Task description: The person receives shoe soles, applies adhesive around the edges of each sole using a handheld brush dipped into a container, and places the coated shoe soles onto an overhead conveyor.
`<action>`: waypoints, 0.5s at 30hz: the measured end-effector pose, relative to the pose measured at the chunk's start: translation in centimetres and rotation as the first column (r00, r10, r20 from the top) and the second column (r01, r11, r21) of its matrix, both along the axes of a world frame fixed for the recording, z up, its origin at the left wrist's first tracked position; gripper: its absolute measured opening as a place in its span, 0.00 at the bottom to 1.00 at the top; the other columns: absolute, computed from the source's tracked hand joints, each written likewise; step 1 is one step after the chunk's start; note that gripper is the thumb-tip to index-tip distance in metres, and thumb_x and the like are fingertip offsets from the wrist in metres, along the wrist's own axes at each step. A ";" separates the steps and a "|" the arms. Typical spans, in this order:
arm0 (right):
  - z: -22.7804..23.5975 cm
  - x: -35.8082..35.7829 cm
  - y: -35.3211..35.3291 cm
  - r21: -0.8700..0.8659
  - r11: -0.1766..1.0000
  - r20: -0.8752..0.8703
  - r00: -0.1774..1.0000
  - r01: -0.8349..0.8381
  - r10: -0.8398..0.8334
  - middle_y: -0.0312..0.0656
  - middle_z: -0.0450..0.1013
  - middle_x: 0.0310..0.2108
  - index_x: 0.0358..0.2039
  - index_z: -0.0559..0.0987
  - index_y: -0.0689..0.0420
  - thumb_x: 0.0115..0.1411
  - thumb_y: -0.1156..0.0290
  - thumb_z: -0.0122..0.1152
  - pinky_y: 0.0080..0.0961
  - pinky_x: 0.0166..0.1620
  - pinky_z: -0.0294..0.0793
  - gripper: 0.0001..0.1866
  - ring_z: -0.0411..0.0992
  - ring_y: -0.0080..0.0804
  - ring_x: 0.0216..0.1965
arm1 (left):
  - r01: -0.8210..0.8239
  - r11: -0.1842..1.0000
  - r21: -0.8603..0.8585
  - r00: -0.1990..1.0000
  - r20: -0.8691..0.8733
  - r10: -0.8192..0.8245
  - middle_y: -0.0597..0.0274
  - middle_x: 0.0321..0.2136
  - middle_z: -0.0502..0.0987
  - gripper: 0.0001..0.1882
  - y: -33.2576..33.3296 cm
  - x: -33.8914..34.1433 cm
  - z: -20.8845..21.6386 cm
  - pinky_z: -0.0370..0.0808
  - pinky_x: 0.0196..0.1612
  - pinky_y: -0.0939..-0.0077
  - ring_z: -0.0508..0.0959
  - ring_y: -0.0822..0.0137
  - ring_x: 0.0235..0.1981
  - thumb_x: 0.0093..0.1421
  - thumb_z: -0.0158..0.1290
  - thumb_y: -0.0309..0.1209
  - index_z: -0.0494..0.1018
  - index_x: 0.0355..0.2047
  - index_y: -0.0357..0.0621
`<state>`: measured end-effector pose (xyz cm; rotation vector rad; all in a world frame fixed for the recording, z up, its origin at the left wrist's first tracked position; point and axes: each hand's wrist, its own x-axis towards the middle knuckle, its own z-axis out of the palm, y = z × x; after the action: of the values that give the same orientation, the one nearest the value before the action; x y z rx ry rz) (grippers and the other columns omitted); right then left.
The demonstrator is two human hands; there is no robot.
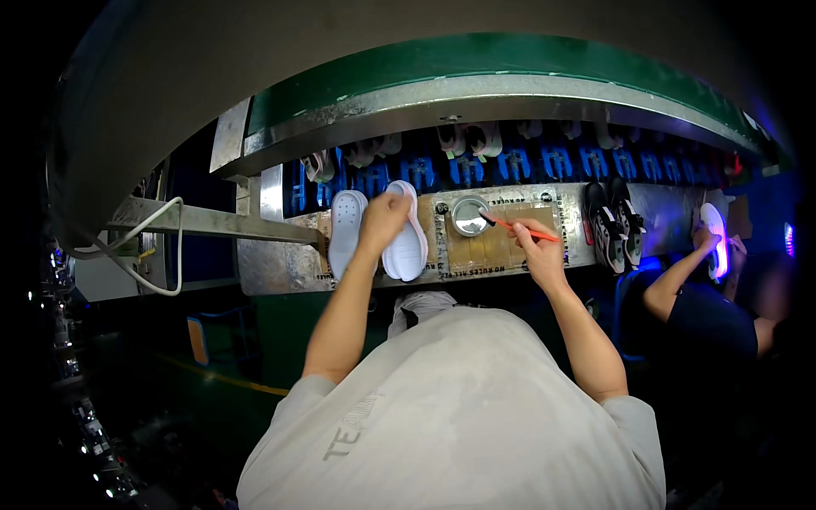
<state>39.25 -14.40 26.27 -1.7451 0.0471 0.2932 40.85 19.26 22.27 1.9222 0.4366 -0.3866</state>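
Note:
Two white shoe soles lie side by side on the bench. My left hand (385, 223) is curled over the right-hand shoe sole (405, 252), its fingers closed on the upper part. Just left of that hand rests the other shoe sole (344, 228), with small dots on its top end. My right hand (535, 245) grips a brush (531, 232) with a red handle, its dark tip at the rim of a round metal bowl (456, 223). Something pale is in the bowl.
Brown card under clear, printed tape (484, 252) covers part of the metal bench. Dark sneakers (605, 234) stand to the right. Behind, blue holders (514, 163) run under a green-topped ledge (459, 59). Farther right, a co-worker's hand (704, 240) holds a lit sole (715, 234).

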 end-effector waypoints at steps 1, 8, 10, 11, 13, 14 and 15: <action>-0.4 0.3 0.1 -0.053 0.998 -0.001 0.999 -0.036 0.036 0.39 0.82 0.33 0.44 0.84 0.63 0.71 0.64 0.60 0.23 0.41 0.73 0.14 0.74 0.23 0.35 | -0.018 0.959 0.284 0.998 0.055 0.003 0.37 0.42 0.82 0.34 -0.8 -2.3 -2.9 0.81 0.45 0.57 0.84 0.46 0.41 0.60 0.61 0.50 0.73 0.49 0.27; -3.0 3.0 2.5 -0.444 0.855 0.010 0.952 -0.269 0.305 0.49 0.83 0.31 0.41 0.86 0.59 0.67 0.60 0.64 0.34 0.38 0.77 0.14 0.81 0.43 0.32 | -0.095 0.748 0.657 0.994 0.017 0.111 0.33 0.44 0.79 0.48 -5.1 -5.8 -8.3 0.76 0.53 0.55 0.78 0.41 0.49 0.45 0.71 0.55 0.67 0.53 0.26; -3.4 4.0 3.7 -0.497 0.824 0.065 0.935 -0.274 0.350 0.51 0.82 0.32 0.40 0.87 0.58 0.66 0.60 0.65 0.37 0.38 0.77 0.14 0.81 0.48 0.34 | -0.085 0.763 0.640 0.992 -0.014 0.123 0.33 0.45 0.78 0.47 -4.2 -5.4 -8.3 0.76 0.54 0.55 0.77 0.40 0.50 0.44 0.72 0.54 0.68 0.52 0.26; -3.7 4.3 4.3 -0.541 0.795 0.119 0.911 -0.273 0.394 0.53 0.82 0.32 0.39 0.87 0.58 0.65 0.59 0.65 0.41 0.38 0.78 0.15 0.80 0.52 0.35 | -0.074 0.775 0.628 0.990 -0.046 0.132 0.33 0.46 0.77 0.46 -3.5 -5.4 -8.3 0.75 0.55 0.55 0.76 0.40 0.51 0.43 0.72 0.54 0.69 0.50 0.27; -5.9 5.0 4.2 -0.610 0.731 0.061 0.902 -0.306 0.428 0.52 0.82 0.33 0.39 0.87 0.58 0.65 0.58 0.65 0.42 0.39 0.78 0.15 0.80 0.53 0.35 | -0.070 0.813 0.578 0.988 -0.072 0.136 0.33 0.45 0.78 0.46 -2.9 -5.3 -7.8 0.76 0.54 0.55 0.77 0.40 0.50 0.44 0.72 0.53 0.69 0.50 0.26; -6.8 5.4 4.2 -0.669 0.662 0.003 0.889 -0.339 0.458 0.52 0.82 0.34 0.39 0.87 0.57 0.65 0.58 0.65 0.43 0.40 0.78 0.15 0.80 0.54 0.36 | -0.069 0.846 0.529 0.985 -0.099 0.141 0.32 0.43 0.79 0.45 -2.3 -5.2 -7.7 0.76 0.53 0.55 0.78 0.40 0.49 0.45 0.72 0.52 0.70 0.50 0.25; -6.1 5.5 5.0 -0.662 0.658 0.007 0.875 -0.359 0.484 0.52 0.82 0.34 0.39 0.87 0.57 0.65 0.58 0.65 0.43 0.40 0.78 0.15 0.80 0.54 0.36 | -0.116 0.881 0.459 0.980 -0.090 0.176 0.31 0.42 0.80 0.42 -0.6 -5.8 -9.0 0.78 0.51 0.55 0.81 0.41 0.47 0.48 0.71 0.49 0.71 0.51 0.24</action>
<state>44.74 -9.39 20.15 -2.4713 -0.4633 0.4994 35.00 18.67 13.27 2.3029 0.8118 -0.3298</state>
